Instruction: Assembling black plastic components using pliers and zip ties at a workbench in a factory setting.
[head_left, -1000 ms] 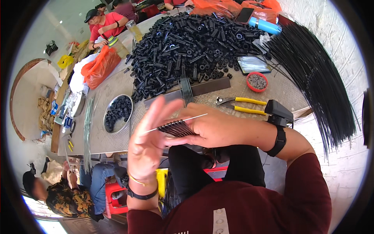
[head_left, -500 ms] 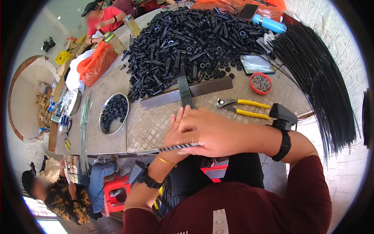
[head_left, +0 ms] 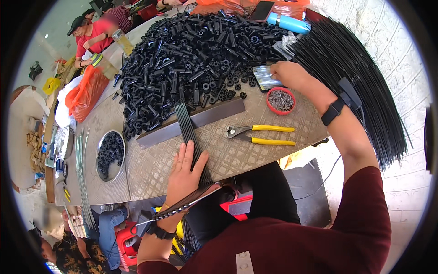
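My left hand (head_left: 185, 176) lies flat, fingers stretched out, along a bundle of thin dark rods (head_left: 186, 122). The rods lean across a long brown metal bar (head_left: 214, 118), their greenish ends toward the heap of black parts. Beside my left wrist runs a twisted dark rod (head_left: 172, 211) with a pale end; what holds it is hidden. At the far right my right hand (head_left: 289, 74) reaches to a shallow tray of thin silvery pins (head_left: 263, 77). Its fingers are bent together at the tray, and whatever lies between the fingertips cannot be made out.
A big heap of black tubular parts (head_left: 182, 59) covers the table's back. Yellow-handled pliers (head_left: 269, 129) and a red bowl of small metal bits (head_left: 281, 101) lie on the right, a metal dish of black rings (head_left: 110, 155) on the left. Long black rods (head_left: 356, 77) overhang the right edge.
My right hand has left my left hand and swung far right to the tray of pins. The left hand now lies flat on the rods. The view has shifted, too.
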Tool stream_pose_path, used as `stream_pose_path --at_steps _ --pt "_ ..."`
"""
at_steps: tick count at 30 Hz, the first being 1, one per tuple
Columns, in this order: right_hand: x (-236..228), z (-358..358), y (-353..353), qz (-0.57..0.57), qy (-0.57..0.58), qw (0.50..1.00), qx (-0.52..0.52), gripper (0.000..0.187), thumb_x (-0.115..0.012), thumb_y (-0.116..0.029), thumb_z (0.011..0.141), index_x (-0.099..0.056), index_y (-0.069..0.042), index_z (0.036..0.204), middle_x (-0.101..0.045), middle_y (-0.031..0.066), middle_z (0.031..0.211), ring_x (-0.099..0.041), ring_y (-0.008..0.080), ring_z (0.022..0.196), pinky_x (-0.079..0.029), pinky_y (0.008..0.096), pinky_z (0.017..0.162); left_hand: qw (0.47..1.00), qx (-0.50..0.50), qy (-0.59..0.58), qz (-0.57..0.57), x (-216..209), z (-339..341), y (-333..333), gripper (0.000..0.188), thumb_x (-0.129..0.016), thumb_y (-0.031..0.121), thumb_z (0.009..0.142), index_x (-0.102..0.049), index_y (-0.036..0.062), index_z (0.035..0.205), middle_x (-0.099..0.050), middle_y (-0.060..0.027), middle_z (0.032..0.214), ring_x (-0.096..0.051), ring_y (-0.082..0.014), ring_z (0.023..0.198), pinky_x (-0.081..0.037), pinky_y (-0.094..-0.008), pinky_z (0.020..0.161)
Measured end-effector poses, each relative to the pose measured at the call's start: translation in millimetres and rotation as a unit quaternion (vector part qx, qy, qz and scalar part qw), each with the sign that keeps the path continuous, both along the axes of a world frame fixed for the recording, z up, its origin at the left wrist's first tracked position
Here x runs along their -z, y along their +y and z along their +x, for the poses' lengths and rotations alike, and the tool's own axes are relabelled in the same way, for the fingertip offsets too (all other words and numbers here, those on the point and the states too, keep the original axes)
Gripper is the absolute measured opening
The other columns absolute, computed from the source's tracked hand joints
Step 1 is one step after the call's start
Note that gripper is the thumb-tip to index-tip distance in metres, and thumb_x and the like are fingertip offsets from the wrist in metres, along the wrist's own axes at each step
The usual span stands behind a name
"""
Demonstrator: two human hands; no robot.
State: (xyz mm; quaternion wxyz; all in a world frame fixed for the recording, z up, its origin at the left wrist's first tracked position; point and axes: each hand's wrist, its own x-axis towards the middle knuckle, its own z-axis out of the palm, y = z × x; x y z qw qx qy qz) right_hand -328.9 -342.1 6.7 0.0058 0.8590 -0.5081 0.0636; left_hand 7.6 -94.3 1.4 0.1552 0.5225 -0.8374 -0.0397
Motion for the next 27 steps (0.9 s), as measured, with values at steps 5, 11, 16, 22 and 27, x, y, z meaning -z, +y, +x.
stream_pose_path --at_steps 5,11,16,22,27 --pt "-8.5 -7.1 0.2 0.026 -0.051 0.998 0.021 0.018 -0.059 -0.020 0.080 -0.065 -0.008 0.091 -0.064 0.0142 0.085 -0.061 0.0327 0.081 -0.047 0.0415 0.073 1.000 -0.005 -0.003 0.008 0.7 1.0 0.8 0.094 -0.082 0.037 0.053 -0.040 0.0031 0.129 -0.028 -0.0256 0.139 -0.027 -0.0435 0.129 -0.027 -0.0461 0.105" --pt "-11.3 -10.5 5.4 -0.015 -0.064 0.997 -0.030 0.013 -0.059 -0.014 0.079 -0.064 -0.005 0.086 -0.063 0.0154 0.082 -0.059 0.0334 0.076 -0.047 0.0380 0.069 1.000 -0.014 0.000 0.007 -3.1 -0.6 2.9 0.095 -0.082 0.036 0.053 -0.039 0.0029 0.130 -0.029 -0.0255 0.139 -0.028 -0.0421 0.129 -0.026 -0.0466 0.106" --pt "-22.9 -1.6 13.2 -0.020 -0.045 0.999 -0.018 0.015 -0.055 -0.016 0.081 -0.065 -0.006 0.088 -0.063 0.0165 0.082 -0.060 0.0339 0.080 -0.047 0.0418 0.071 1.000 -0.011 0.008 0.008 -2.0 2.7 3.4 0.093 -0.081 0.037 0.055 -0.039 0.0017 0.130 -0.028 -0.0256 0.139 -0.028 -0.0418 0.129 -0.026 -0.0470 0.106" --pt "-36.1 65.7 38.0 -0.047 -0.085 0.988 -0.123 0.011 -0.054 -0.009 0.082 -0.061 -0.005 0.091 -0.056 0.0137 0.082 -0.057 0.0334 0.080 -0.046 0.0393 0.068 1.000 0.002 0.003 -0.016 4.6 9.1 2.5 0.083 -0.070 0.047 0.066 -0.041 0.0007 0.128 -0.030 -0.0262 0.138 -0.030 -0.0421 0.128 -0.026 -0.0476 0.105" --pt "-23.0 152.5 51.3 -0.009 -0.120 0.963 -0.243 0.015 -0.053 -0.006 0.081 -0.060 -0.005 0.095 -0.054 0.0127 0.084 -0.056 0.0317 0.083 -0.046 0.0382 0.070 0.999 -0.008 -0.023 -0.047 6.8 10.3 2.3 0.051 -0.050 0.011 0.079 -0.043 0.0033 0.128 -0.034 -0.0236 0.138 -0.035 -0.0390 0.127 -0.031 -0.0463 0.103"
